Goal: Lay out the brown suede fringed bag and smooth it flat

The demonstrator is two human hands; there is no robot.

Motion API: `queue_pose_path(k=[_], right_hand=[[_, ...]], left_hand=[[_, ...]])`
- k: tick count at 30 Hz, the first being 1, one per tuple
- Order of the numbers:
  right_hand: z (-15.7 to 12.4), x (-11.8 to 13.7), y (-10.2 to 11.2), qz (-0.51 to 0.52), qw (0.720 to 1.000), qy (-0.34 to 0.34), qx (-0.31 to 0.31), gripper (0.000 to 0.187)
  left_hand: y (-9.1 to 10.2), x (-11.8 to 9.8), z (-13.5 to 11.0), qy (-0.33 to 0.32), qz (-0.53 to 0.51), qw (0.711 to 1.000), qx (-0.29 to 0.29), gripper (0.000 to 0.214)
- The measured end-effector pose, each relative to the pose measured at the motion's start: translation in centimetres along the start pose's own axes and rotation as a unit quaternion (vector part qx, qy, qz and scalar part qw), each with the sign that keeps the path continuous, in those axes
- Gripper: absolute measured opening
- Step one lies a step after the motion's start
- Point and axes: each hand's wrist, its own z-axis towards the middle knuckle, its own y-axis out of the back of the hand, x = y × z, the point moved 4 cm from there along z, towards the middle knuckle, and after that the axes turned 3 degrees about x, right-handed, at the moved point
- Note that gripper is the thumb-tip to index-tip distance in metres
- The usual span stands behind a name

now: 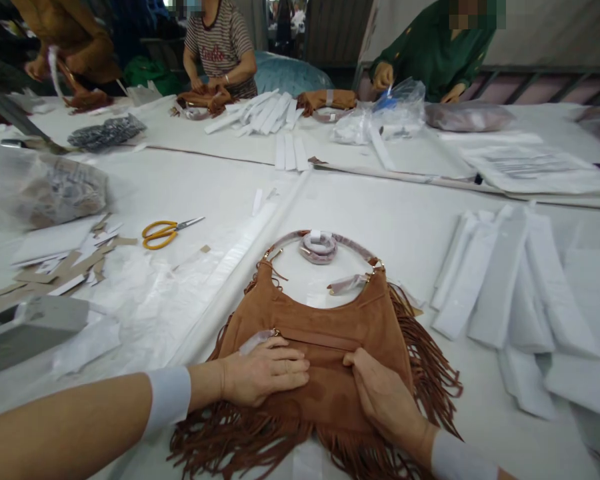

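Observation:
A brown suede handbag with long fringe lies flat on the table before me. Its wrapped handle arches at the top, and a coiled strap rests inside that arch. A zipper runs across the front panel, with clear film at its left end. My left hand lies flat on the panel, fingers stretched out just below the zipper. At the zipper's right end, my right hand has its fingers curled in against the suede, pinching the panel; some of its fingertips are hidden.
Orange-handled scissors lie at left beside cardboard scraps and a plastic bag. White padded strips are heaped at right. Across the table several people handle bags and plastic; one wears a striped shirt, another a green sleeve.

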Motion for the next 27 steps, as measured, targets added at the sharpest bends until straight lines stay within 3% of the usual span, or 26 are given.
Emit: queue_pose_path(k=[8, 14, 20, 27], right_hand=[[0.4, 0.5, -0.6, -0.105, 0.994, 0.012, 0.003, 0.028], [0.5, 2.0, -0.1, -0.156, 0.988, 0.009, -0.006, 0.015], [0.3, 2.9, 0.2, -0.175, 0.985, 0.004, -0.009, 0.013], [0.3, 2.7, 0.3, -0.148, 0.989, 0.001, -0.016, 0.011]], left_hand=[[0.4, 0.5, 0.7, 0.002, -0.001, 1.0, -0.013, 0.049], [0.4, -1.4, 1.4, 0.021, 0.085, 0.996, -0.008, 0.044], [0.4, -3.5, 3.0, 0.015, 0.175, 0.984, -0.022, 0.044], [1.3, -3.1, 4.6, -0.002, 0.165, 0.986, -0.019, 0.046]])
